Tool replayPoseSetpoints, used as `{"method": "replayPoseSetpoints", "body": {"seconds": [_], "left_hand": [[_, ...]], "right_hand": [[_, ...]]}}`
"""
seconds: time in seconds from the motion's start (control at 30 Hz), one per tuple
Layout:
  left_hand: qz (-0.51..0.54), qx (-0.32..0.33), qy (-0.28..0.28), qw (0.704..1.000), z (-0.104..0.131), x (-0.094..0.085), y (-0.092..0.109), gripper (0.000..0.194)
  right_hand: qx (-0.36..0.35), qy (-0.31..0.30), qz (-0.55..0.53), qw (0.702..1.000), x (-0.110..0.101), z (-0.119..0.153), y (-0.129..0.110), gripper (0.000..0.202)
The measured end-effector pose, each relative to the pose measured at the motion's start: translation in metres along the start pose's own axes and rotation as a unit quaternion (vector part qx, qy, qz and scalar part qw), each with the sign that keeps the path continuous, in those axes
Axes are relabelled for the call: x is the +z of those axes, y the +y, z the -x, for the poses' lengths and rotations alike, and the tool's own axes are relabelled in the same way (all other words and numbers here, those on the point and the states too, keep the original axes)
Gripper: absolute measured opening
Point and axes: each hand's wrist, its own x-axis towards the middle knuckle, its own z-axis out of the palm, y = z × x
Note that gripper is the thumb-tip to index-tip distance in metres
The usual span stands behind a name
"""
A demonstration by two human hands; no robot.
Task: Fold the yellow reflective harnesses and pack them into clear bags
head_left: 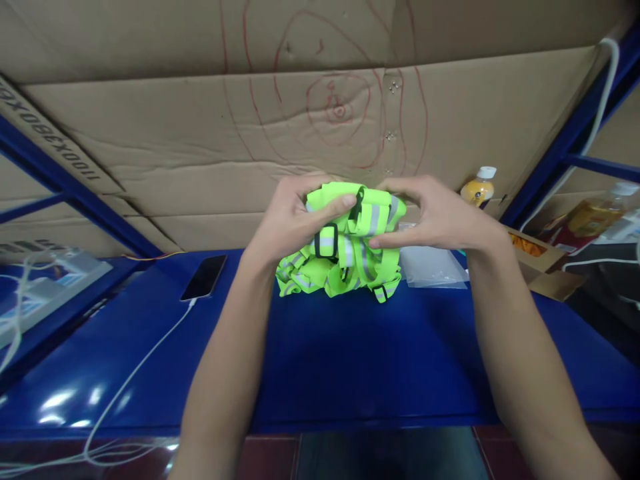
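A bundle of neon-yellow reflective straps [373, 217] with grey stripes and black buckles is gripped between my two hands. My left hand [305, 213] wraps its left side, thumb across the top near a black buckle. From the right, my right hand [425, 213] holds the same bundle, with the thumb at its front and the fingers behind. More of the strap material hangs or lies loosely beneath, down to the blue shelf [360, 360]. Behind the bundle the fingertips are partly hidden. A clear plastic bag [434, 267] lies just right of it.
Cardboard [175, 127] with red drawn rings backs the shelf. At left are a phone [204, 277] on a white cable and a power strip [55, 287]. A yellow-labelled bottle [479, 188] and an opened cardboard box [545, 267] stand at right.
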Motion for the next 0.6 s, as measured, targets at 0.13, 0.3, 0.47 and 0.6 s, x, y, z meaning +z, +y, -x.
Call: {"method": "replayPoseSetpoints", "body": {"seconds": [0.13, 0.3, 0.47, 0.6], "left_hand": [[-0.008, 0.001, -0.017, 1.0, 0.0, 0.005, -0.002, 0.044], [0.143, -0.115, -0.067, 0.981, 0.003, 0.011, -0.016, 0.056], [0.25, -0.18, -0.114, 0.945, -0.003, 0.01, -0.018, 0.06], [0.234, -0.216, -0.107, 0.942, -0.002, -0.001, -0.013, 0.046]], "right_hand": [[-0.017, -0.014, 0.036, 0.999, 0.005, -0.003, 0.0, 0.043], [-0.024, 0.016, 0.058, 0.998, 0.002, 0.0, 0.0, 0.037], [-0.011, 0.078, 0.104, 0.992, 0.009, -0.001, 0.005, 0.019], [-0.05, 0.103, 0.128, 0.985, 0.026, -0.01, 0.004, 0.043]]}}
